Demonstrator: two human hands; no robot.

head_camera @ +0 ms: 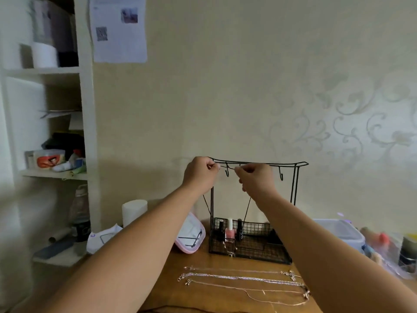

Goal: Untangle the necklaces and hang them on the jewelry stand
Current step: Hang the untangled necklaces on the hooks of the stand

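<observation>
dark cord necklace (247,205) at stand (293,164) hooks

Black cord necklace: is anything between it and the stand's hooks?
Nothing visible. Left hand and right hand pinch the black cord necklace at the stand top bar, right beside the hook; only air lies between them.

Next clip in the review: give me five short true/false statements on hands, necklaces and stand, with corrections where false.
1. Both hands are raised at the top bar of the jewelry stand. True.
2. The left hand and right hand each pinch part of a dark cord necklace. True.
3. Every necklace already hangs on the stand. False: three chain necklaces lie on the wooden table.
4. The stand's basket holds only jewelry. False: nail polish bottles stand in it.
5. The chains lie tangled together. False: they lie stretched out side by side.
</observation>
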